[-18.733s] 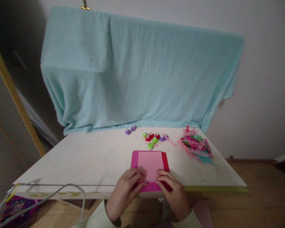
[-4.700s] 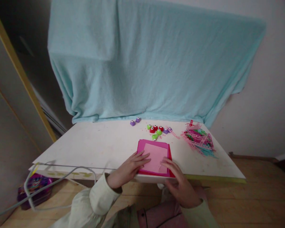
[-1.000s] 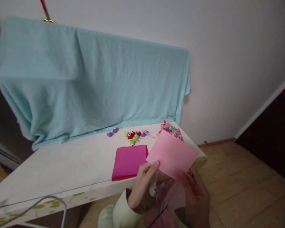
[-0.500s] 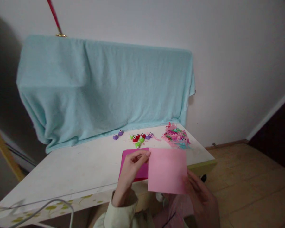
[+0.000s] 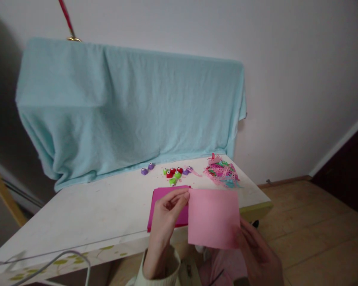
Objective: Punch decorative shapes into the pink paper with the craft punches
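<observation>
A square sheet of light pink paper [image 5: 213, 217] is held up in front of me, past the table's front edge. My left hand [image 5: 167, 216] pinches its upper left corner between thumb and fingers. At the lower right edge, my right hand [image 5: 256, 250] grips the sheet, thumb on the near face and fingers mostly behind. Behind my left hand lies a stack of magenta paper [image 5: 159, 198] on the white table [image 5: 107, 210], with red sheets showing at its edge.
Small purple, red and green pieces with eye-like dots [image 5: 173, 172] sit behind the stack. A heap of colourful lacy strips [image 5: 222, 172] lies at the table's right end. A light blue cloth [image 5: 131, 107] hangs along the back. A grey cable [image 5: 62, 254] loops at the front left.
Both hands have shifted slightly right and down with the pink paper, still gripping it. More of the magenta stack shows.
</observation>
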### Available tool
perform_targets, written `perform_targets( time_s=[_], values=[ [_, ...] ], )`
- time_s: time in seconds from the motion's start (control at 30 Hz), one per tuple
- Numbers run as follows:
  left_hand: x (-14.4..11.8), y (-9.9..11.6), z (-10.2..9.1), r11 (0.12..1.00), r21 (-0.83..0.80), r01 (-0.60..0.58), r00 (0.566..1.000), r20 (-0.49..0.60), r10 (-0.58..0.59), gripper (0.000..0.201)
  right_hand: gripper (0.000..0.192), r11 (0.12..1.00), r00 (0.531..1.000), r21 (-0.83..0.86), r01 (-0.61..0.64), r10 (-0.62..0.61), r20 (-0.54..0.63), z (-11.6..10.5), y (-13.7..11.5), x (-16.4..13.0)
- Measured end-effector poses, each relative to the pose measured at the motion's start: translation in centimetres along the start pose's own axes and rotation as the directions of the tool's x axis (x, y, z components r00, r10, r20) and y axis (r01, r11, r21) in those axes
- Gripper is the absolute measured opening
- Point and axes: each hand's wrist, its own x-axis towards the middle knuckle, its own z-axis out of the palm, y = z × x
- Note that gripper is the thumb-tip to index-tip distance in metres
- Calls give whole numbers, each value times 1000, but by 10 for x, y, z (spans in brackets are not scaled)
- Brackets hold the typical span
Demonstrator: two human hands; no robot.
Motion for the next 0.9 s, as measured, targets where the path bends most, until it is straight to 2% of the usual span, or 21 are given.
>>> perform_targets(
  time_s=[0.33,0.47,0.57,0.77,0.9],
  values=[
    [-4,4,-1,1000,1,28,999,25,-28,31,47,999,993,28,-29,32,-110,13,-3,-6],
    [-6,4,0,999,24,20,999,35,-21,29,43,999,997,-15,-29,28,-69,9,3,-1],
    [-5,3,1,998,62,0,1000,2,-1,25,41,999,999,-33,-21,20,-39,3,7,2],
    [-3,1,1,987,146,-63,998,-14,66,23,43,997,997,-32,-76,75,-28,1,15,1],
    [-4,2,1,973,212,-95,995,-22,102,24,46,987,994,-121,-106,101,-47,-1,22,1]
  ],
)
